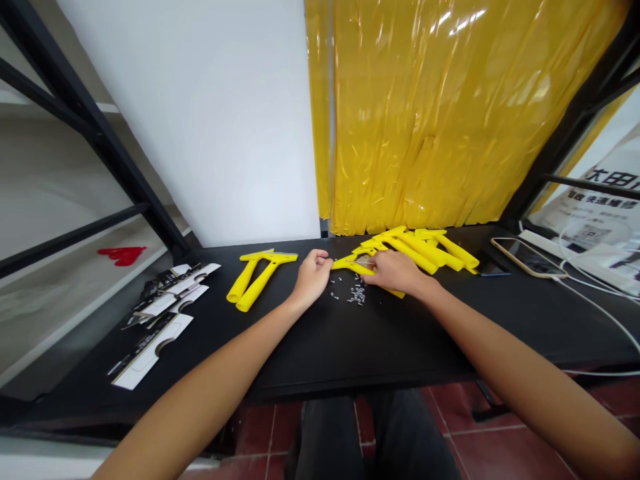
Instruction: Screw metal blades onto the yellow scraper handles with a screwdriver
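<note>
Between my two hands is a yellow T-shaped scraper handle (345, 264), held just above the black table (320, 347). My left hand (313, 272) pinches the left end of its head. My right hand (397, 272) is closed on its right side, with the fingertips partly hidden; whether they also hold something small cannot be made out. Loose small screws (357, 293) lie in a pile on the table just below the hands. Behind and beside my right hand is a heap of several more yellow scraper handles (443, 252). Two others (260, 277) lie left of my left hand.
Printed cardboard sleeves (160, 303) with round cut-outs are stacked at the left. A phone (529, 257) with a white cable lies at the right. Black rack posts (100, 133) flank the table; a white panel (200, 120) and yellow plastic-wrapped stock (425, 120) stand behind.
</note>
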Demonstrator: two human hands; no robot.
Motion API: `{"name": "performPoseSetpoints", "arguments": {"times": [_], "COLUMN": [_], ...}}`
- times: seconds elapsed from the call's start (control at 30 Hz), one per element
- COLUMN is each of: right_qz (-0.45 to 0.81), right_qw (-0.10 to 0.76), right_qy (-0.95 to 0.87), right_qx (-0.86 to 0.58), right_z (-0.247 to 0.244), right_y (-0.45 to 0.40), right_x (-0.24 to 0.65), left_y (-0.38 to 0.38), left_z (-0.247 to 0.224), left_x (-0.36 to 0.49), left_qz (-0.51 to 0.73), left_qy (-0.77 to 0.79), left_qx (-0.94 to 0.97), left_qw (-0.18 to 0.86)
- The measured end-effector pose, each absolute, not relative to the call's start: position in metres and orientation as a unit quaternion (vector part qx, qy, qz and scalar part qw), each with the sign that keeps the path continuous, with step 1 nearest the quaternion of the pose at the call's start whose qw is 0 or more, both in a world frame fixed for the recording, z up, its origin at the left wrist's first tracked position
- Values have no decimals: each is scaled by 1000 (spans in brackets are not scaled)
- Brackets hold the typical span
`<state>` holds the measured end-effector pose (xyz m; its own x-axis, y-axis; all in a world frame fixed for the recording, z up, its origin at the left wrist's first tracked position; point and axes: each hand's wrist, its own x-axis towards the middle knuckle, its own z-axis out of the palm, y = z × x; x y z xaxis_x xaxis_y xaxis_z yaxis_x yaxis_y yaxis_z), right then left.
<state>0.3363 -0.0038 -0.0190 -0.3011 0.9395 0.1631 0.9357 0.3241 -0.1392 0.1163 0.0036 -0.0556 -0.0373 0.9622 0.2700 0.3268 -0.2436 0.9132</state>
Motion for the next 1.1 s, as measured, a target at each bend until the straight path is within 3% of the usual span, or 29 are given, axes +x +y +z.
{"name": "performPoseSetpoints", "arguments": {"times": [0.13, 0.3, 0.53, 0.63, 0.77, 0.87, 1.1], "right_qz": [69, 195, 342, 269, 55, 13, 49], "right_qw": [197, 348, 381, 413, 240, 127, 119], "right_qy": [-788, -782, -757, -720, -764, -774, -760], "right_qx": [-580, -478, -406, -488, -597, -620, -638], "right_z": [-10, 0, 1, 3, -6, -16, -21], "right_y": [-5, -22, -30, -14, 5, 9, 11], "right_x": [339, 326, 314, 333, 356, 358, 352], "left_y": [-6, -25, -36, -31, -26, -26, -18], "left_z": [-43, -25, -17, -11, -3, 0, -9], "left_x": [121, 133, 140, 132, 122, 118, 114], "left_qz": [558, 531, 535, 552, 486, 464, 447], "left_qy": [518, 402, 371, 395, 428, 435, 393], "left_qx": [562, 568, 538, 479, 430, 435, 495], "left_qw": [322, 483, 535, 557, 629, 637, 633]}}
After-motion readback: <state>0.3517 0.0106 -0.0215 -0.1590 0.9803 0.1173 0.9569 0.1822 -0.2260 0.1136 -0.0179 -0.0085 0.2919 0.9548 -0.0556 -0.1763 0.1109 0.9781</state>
